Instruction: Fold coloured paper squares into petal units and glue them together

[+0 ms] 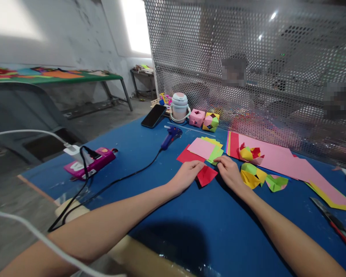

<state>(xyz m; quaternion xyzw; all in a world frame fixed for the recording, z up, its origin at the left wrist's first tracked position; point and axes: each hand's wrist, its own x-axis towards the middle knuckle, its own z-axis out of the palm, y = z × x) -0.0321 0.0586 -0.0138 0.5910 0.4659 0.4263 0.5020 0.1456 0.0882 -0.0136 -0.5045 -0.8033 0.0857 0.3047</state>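
Your left hand [187,175] pinches the folded red paper [207,176]; your right hand [228,170] curls just beside it, grip unclear. The phone [153,116] lies by the bench's [129,140] far-left corner.

No word, brand or number can be read with certainty; the boldest marking is a white one on the end face of the purple power strip [99,163], thick-stroked like lettering or a logo, but too blurred and slanted to spell out; a smaller pale patch sits farther along that same side, its content equally unclear; an orange-yellow patch on the strip's upper face may be a label, and any print on it is too small to tell; the pale lidded container [180,109] bears a tiny dark mark near its lid, likewise too small to make out.
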